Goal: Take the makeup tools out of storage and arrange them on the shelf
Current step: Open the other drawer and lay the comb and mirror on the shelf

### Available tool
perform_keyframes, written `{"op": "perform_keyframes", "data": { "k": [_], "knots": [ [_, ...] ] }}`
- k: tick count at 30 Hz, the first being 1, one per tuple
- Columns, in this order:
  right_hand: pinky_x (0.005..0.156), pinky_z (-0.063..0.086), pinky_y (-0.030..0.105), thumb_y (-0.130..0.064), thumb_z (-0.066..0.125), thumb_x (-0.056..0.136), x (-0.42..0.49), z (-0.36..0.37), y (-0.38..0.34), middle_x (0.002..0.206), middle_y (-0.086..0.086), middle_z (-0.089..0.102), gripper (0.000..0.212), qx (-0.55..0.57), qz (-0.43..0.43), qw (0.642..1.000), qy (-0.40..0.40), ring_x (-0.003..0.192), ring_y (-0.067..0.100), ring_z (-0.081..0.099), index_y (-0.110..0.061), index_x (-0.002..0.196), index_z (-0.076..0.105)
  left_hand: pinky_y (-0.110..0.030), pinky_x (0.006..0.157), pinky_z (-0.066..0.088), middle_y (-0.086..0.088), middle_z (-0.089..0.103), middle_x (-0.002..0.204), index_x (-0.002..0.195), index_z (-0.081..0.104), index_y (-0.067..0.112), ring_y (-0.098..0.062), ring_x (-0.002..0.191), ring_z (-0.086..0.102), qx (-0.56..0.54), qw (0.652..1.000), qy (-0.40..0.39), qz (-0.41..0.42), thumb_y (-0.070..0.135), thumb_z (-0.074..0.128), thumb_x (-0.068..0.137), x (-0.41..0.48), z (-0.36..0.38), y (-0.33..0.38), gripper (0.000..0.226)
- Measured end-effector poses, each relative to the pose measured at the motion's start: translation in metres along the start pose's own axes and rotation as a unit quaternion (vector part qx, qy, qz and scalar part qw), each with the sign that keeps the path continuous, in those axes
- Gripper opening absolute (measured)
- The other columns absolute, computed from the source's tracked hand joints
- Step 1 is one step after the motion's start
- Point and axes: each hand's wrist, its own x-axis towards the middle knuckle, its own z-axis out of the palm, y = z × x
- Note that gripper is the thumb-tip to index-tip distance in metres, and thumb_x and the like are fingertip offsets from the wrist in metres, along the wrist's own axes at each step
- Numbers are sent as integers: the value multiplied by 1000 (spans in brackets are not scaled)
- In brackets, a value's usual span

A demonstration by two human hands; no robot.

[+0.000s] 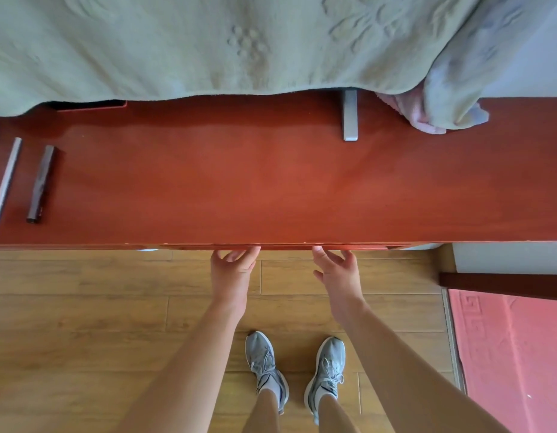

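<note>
A red-brown wooden shelf top [255,182] runs across the view. On its left end lie two slim makeup tubes, a dark one [41,184] and a silver one [5,182], side by side. Below the front edge, a thin strip of a drawer front [286,247] shows. My left hand [231,267] and my right hand [335,270] reach up to that front edge, fingers loosely spread with the tips at or under the edge. Neither hand holds anything that I can see. The drawer's inside is hidden.
A pale green cloth [208,42] covers whatever stands at the back of the shelf. A grey metal foot [350,117] sticks out from under it. A pink towel [408,110] lies at the right. Wooden floor, my shoes and a red mat [505,354] are below.
</note>
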Motion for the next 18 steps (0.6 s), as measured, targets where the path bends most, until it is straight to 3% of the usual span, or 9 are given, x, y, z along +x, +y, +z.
{"op": "perform_keyframes", "data": {
  "k": [2,6,7,10,13,16,18],
  "knots": [
    [99,50,39,-28,77,83,3,2,1,117,-2,63,84,31,0,1000,4,109,14,62,-11,147,24,-36,99,51,-13,65,124,151,20,8,-15,104,68,-22,1000,-9,16,29,91,51,0,1,-2,124],
    [100,49,40,-21,75,84,5,5,6,120,3,61,76,75,-8,997,3,111,17,62,-14,143,27,-35,96,52,-10,68,104,111,51,17,-15,95,66,-67,997,-20,35,14,88,64,-2,3,-4,60],
    [100,49,40,-21,75,84,5,5,7,120,3,61,74,82,-11,997,1,112,17,62,-15,141,29,-37,99,51,-10,67,102,114,51,17,-15,95,67,-79,996,-20,35,7,84,73,-3,4,-5,54],
    [98,50,38,-21,75,85,4,6,7,119,3,61,67,89,-19,996,-4,111,17,62,-15,136,32,-42,104,49,-9,65,100,149,27,6,-13,95,67,-105,994,-15,29,-1,75,83,-2,4,-4,82],
    [95,51,36,-21,73,86,3,6,8,116,2,63,50,94,-32,995,-7,109,16,62,-18,123,40,-42,102,51,-4,64,84,142,36,-1,-12,90,67,-93,995,-28,38,1,76,82,-3,2,-6,72],
    [97,50,37,-22,72,87,1,7,10,112,-2,63,47,97,-42,994,-10,111,16,61,-22,119,37,-39,100,53,-3,61,80,131,47,7,-12,88,66,-101,994,-35,35,1,76,83,-6,1,-5,57],
    [98,49,37,-23,72,87,-2,8,12,113,-3,61,53,104,-44,994,-6,113,16,60,-22,122,33,-34,96,54,-4,56,81,139,39,11,-13,89,64,-115,992,-35,33,1,76,83,-8,1,-7,68]
  ]
}}
